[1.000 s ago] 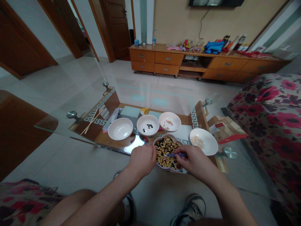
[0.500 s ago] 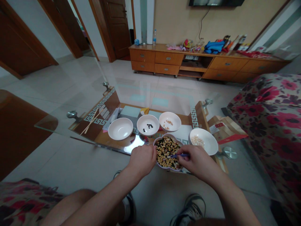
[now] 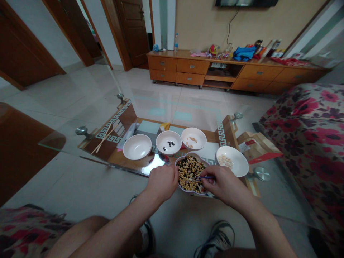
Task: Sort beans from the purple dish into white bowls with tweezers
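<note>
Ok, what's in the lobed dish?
Yellow and black beans with green bits; the right hand covers the dish's right edge, so anything beneath it is hidden.

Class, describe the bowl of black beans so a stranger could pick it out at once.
On the glass table, find three white bowls in a row behind the flower-shaped dish of mixed beans. Take the middle bowl: it holds black beans, while the left one is empty and the right one holds tan beans.
</note>
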Demonstrator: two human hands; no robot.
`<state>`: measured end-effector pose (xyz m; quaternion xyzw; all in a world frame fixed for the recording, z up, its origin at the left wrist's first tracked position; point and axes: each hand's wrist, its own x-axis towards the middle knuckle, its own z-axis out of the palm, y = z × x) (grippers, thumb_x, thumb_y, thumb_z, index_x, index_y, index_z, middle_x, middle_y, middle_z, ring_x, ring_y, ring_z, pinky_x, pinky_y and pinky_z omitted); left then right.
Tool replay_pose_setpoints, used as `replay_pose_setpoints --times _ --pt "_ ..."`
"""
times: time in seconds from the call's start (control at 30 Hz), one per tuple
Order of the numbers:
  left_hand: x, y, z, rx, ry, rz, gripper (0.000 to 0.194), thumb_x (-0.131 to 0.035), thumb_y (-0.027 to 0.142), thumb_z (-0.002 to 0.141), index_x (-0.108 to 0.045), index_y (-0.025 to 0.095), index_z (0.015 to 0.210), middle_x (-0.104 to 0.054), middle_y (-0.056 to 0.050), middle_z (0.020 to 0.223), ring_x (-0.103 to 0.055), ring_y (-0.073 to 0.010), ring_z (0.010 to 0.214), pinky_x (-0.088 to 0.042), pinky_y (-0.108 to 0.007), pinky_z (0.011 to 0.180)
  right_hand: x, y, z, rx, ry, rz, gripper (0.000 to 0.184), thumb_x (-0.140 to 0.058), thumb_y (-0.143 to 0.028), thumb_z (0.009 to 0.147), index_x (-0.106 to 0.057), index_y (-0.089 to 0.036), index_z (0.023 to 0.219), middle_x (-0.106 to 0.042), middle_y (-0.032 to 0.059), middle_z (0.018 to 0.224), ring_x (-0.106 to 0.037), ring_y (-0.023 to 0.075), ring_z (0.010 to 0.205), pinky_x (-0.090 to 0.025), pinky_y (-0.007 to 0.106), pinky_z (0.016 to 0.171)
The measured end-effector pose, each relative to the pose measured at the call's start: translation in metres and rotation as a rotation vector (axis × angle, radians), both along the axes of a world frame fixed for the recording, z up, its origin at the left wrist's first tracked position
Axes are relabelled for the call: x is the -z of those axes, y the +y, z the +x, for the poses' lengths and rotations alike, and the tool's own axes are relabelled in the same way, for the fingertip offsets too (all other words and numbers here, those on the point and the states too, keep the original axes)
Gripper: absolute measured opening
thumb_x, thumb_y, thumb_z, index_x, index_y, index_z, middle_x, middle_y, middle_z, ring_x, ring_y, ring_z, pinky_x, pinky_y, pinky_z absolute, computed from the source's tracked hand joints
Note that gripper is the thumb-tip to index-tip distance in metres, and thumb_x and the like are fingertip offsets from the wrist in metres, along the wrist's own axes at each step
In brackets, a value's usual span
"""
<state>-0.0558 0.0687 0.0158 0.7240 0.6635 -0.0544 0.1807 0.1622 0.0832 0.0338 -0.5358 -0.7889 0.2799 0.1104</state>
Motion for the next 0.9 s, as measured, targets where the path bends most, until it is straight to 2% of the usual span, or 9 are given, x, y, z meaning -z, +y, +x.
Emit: replay_pose_setpoints --times 0.27,0.73,0.9 --pt "0.0008 -0.0002 -0.0005 0.011 -0.003 0.018 0.055 -0.021 0.039 0.105 -0.072 0.017 0.099 -0.077 -0.014 0.096 -0.074 -0.0300 0.087 -0.055 -0.041 0.075 -0.0016 0.0011 0.0014 0.021 0.001 0.063 0.021 -0.058 -0.021 0.083 -0.079 -0.023 0.084 -0.076 0.0038 0.077 -0.067 0.0181 0.067 -0.045 0.029 0.062" --pt "0.0004 -0.0006 -0.0003 0.011 0.004 0.018 0.054 -0.022 0.038 0.105 -0.072 0.017 0.098 -0.077 -0.014 0.096 -0.075 -0.0304 0.086 -0.055 -0.041 0.074 0.0013 0.0021 -0.0018 -0.007 -0.001 0.040 0.020 -0.059 -0.021 0.084 -0.079 -0.020 0.084 -0.077 0.0067 0.080 -0.069 0.0179 0.070 -0.046 0.029 0.064" --pt "0.0009 -0.0005 -0.0008 0.010 -0.003 0.027 0.055 -0.022 0.039 0.105 -0.072 0.017 0.098 -0.077 -0.014 0.095 -0.074 -0.0306 0.085 -0.055 -0.042 0.074 -0.0013 0.0016 -0.0011 0.002 0.019 0.034 0.021 -0.058 -0.023 0.085 -0.079 -0.021 0.085 -0.076 0.0050 0.078 -0.067 0.0170 0.066 -0.045 0.029 0.062"
